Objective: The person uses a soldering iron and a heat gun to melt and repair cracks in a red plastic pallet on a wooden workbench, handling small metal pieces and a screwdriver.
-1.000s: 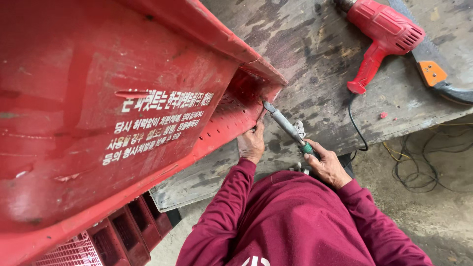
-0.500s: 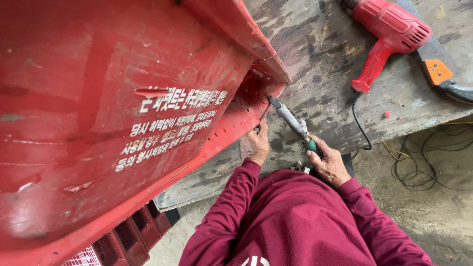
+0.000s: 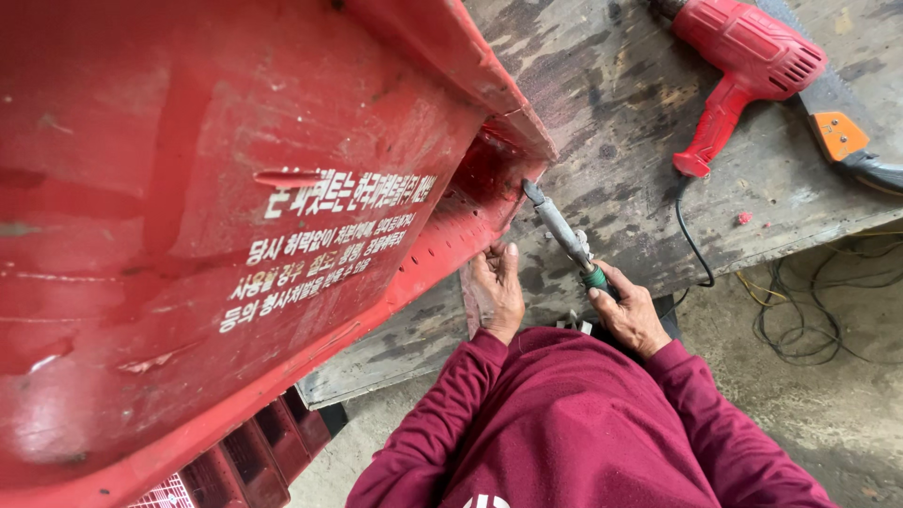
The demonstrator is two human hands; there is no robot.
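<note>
Red plastic fills the left of the view: a large moulded red crate [image 3: 235, 216], tipped up on its side, with white lettering on its broad face and its perforated lower corner resting on the worn wooden desk [image 3: 602, 103] near the desk's near edge. The right hand [image 3: 628, 315] is clamped around the green-banded handle of a slim metal-shafted soldering iron [image 3: 562, 230]. Its long axis runs on a diagonal, from the handle low at the near edge of the desk up and leftward, and its tip points at the crate's corner, just beside the red plastic; whether tip and plastic actually touch cannot be told. The left hand [image 3: 497, 287] rests at the crate's lower rim beside the corner, fingers loosely curled against it and closed on nothing. Both sleeves are dark maroon.

Toward the far right corner of the desk lies a red electric drill [image 3: 743, 66], its black cord trailing over the near edge. Touching it on the right is a hand saw [image 3: 837, 122] with an orange-and-black handle. Loose cables [image 3: 809, 301] lie tangled on the concrete floor.
</note>
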